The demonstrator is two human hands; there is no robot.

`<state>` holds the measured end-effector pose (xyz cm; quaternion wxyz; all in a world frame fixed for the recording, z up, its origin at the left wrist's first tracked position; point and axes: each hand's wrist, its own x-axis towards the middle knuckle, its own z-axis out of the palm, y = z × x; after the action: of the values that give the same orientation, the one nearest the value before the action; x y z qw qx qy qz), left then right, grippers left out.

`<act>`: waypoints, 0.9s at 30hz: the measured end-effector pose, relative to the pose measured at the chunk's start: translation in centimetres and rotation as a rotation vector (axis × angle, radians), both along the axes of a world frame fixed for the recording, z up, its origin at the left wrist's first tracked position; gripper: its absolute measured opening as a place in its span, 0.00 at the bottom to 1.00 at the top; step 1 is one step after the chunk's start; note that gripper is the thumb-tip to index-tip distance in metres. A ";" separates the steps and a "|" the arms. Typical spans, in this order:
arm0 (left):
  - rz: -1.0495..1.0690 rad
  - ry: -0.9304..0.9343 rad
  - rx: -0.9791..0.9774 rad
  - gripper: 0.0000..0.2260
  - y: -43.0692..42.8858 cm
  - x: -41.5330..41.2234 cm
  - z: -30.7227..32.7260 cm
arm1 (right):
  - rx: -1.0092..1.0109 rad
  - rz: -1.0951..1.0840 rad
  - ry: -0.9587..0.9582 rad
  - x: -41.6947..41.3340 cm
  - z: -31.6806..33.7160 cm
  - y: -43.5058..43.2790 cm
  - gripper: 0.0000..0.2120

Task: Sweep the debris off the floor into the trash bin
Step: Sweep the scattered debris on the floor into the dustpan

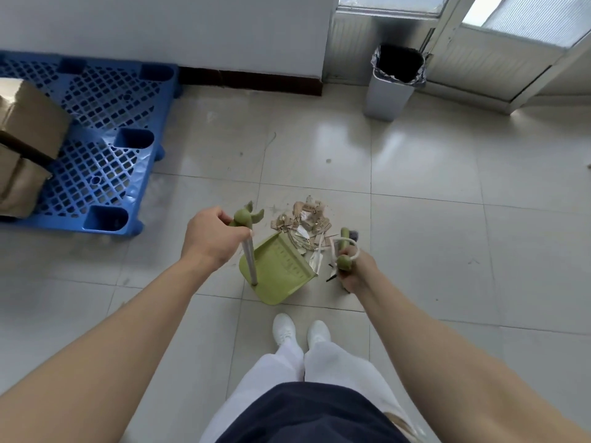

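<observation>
**Dustpan set against the debris pile**

Our left hand (212, 236) is wrapped around the top of the dustpan handle (248, 255), and our right hand (355, 270) is closed around the green broom handle (344, 251). The green dustpan (281, 273) rests on the tiled floor (415, 219), its open edge touching the debris (307, 222), a heap of cardboard and paper scraps. The trash bin (390, 87) stands well beyond the dustpan, by the door. A blue pallet (105, 139) with cardboard boxes (28, 135) lies far left of the dustpan.

Torn cardboard debris (303, 223) lies heaped between both hands, spilling onto the green dustpan (281, 270); grey bin (388, 91) stands far beyond.
</observation>
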<state>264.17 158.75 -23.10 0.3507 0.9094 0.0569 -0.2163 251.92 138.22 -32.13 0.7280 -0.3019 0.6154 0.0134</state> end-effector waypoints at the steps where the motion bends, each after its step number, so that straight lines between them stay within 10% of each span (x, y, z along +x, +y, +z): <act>1: -0.002 -0.004 0.006 0.14 0.0 -0.2 0.0 | 0.006 0.000 -0.003 0.1 0.5 0.3 0.14; 19: -0.219 -0.031 0.026 0.11 1.6 4.6 0.7 | 0.075 -0.328 0.071 -1.3 -0.1 2.6 0.16; 27: -0.236 0.041 -0.060 0.14 7.7 13.0 1.5 | 0.166 -0.680 -0.194 5.8 3.5 12.5 0.15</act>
<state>277.20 166.42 -21.63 0.3487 0.8942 -0.0500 -0.2761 257.70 150.73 -28.58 0.7680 -0.0196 0.6053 -0.2081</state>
